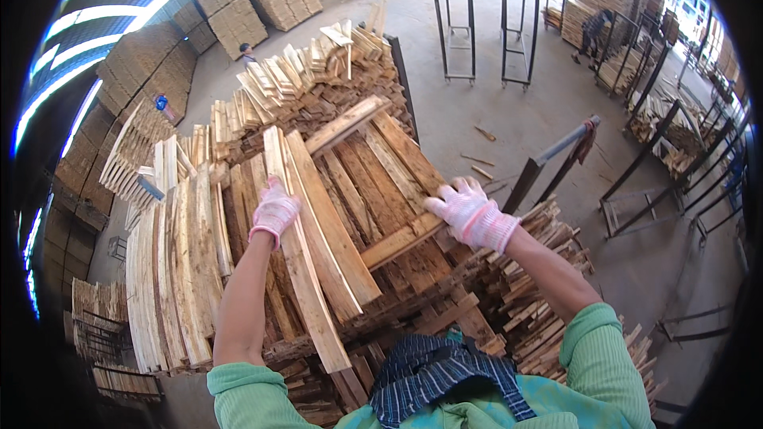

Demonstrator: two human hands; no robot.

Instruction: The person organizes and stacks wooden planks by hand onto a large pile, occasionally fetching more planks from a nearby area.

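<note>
Both my hands wear pale pink-and-white knitted gloves. My left hand is closed on a long light wooden board lying lengthwise on the pile, its near end sticking out toward me. Another light board lies right beside it. My right hand has its fingers bent over the far-right wooden board near that board's near end; its fingertips are partly hidden. Two short crosspieces, one far and one near, lie across the browner boards between my hands.
Stacked boards fill the left side, with a heap of loose pieces beyond. More sticks lie below my right arm. Metal frames stand on the concrete floor, and a dark upright frame is close by. Other people are in the distance.
</note>
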